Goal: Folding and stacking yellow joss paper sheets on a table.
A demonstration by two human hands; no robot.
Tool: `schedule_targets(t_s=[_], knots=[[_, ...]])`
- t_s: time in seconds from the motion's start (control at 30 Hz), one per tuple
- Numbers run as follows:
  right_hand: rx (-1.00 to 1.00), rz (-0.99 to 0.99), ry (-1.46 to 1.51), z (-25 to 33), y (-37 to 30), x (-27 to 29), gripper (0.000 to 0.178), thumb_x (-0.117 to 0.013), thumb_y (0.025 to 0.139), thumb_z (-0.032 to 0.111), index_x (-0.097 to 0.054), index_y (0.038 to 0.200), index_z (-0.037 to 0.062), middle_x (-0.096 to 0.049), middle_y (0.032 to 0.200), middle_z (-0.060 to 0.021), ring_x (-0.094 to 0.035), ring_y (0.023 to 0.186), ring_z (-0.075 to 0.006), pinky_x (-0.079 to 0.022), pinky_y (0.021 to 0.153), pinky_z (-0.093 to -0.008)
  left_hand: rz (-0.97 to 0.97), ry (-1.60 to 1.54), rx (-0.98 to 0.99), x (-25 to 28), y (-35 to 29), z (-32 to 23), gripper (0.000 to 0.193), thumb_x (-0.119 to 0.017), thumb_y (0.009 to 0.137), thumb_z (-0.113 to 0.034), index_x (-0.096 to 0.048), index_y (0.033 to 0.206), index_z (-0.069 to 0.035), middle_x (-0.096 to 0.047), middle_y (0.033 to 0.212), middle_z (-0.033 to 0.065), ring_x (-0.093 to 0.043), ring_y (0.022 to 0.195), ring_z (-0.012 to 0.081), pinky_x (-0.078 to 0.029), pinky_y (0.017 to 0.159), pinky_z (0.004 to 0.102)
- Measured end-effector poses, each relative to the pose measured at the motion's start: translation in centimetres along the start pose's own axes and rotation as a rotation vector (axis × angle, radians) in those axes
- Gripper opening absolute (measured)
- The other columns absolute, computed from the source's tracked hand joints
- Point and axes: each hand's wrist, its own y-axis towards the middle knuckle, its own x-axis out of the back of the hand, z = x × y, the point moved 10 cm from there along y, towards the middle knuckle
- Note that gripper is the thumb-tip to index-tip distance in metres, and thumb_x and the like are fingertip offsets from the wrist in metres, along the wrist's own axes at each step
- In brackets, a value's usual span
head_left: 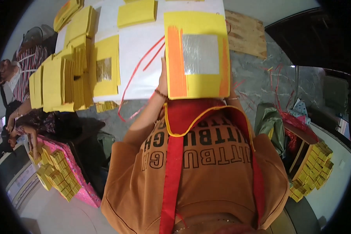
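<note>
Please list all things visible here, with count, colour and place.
Pack: one, yellow with orange bands, silver panel, centre
Table: one, white, ahead
Stacks: several, yellow, on table
Cords: several, red, on table and floor
Board: one, light brown, right of table
Crumpled material: one heap, green, right
Bundles: many, yellow, lower left and right
Cover: one, pink, lower left
Co-workers: at least two, patterned clothes, far left
Apron: one, red, worn
Sweatshirt: one, brown, worn
Left hand: one, bare, at pack's left edge
Right hand: one, bare, mostly hidden, at pack's right edge

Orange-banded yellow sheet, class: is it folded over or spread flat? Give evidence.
Spread flat: the yellow sheet shows its whole silver square, with no fold across its face.
</note>
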Motion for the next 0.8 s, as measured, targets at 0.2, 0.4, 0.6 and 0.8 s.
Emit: schedule_targets(t_s=[0.2, 0.4, 0.6, 0.8], knots=[[-0.012, 0.003, 0.013, 1.2, -1.1, -0.7, 0.064, -0.015, 0.096, 0.049, -0.009, 0.145, 0.0074, -0.012, 0.150, -0.0092, -0.012, 0.138, -0.0218, -0.009, 0.111, -0.0355, 0.138, -0.088, -0.008, -1.5, 0.6, 0.4, 0.061, -0.027, 0.096, -0.048, -0.004, 0.145, -0.020, -0.025, 0.143, 0.0042, -0.035, 0.124, 0.0176, -0.038, 0.098, 0.0319], [0.052, -0.006, 0.023, 3.2, -2.5, -1.1, 0.064, -0.015, 0.096, 0.049, -0.009, 0.145, 0.0074, -0.013, 0.150, -0.0092, -0.012, 0.138, -0.0214, -0.009, 0.111, -0.0353, 0.076, 0.019, 0.006, -2.2, -0.3, -0.1, 0.065, -0.026, 0.096, -0.049, -0.001, 0.145, -0.014, -0.021, 0.145, 0.0071, -0.028, 0.130, 0.0186, -0.031, 0.104, 0.0341], [0.191, 0.005, 0.061, 5.4, -2.7, -0.9, 0.063, -0.015, 0.097, 0.048, -0.009, 0.145, 0.0077, -0.013, 0.150, -0.0093, -0.012, 0.138, -0.0214, -0.010, 0.111, -0.0352, 0.048, 0.287, -0.133, -0.9, -1.7, -3.4, 0.076, -0.015, 0.092, -0.060, -0.006, 0.145, -0.007, -0.012, 0.149, 0.0132, -0.016, 0.137, 0.0251, -0.019, 0.109, 0.0385], [0.389, 0.066, -0.177, 10.2, -5.2, -3.0, 0.070, -0.016, 0.093, 0.056, -0.008, 0.145, 0.0084, -0.014, 0.149, -0.0130, -0.009, 0.139, -0.0263, -0.006, 0.111, -0.0398, 0.239, 0.592, -0.437, -4.7, -7.4, -8.9, 0.088, -0.042, 0.085, -0.058, -0.002, 0.144, -0.007, -0.005, 0.150, 0.0177, -0.010, 0.138, 0.0312, -0.015, 0.110, 0.0429]])
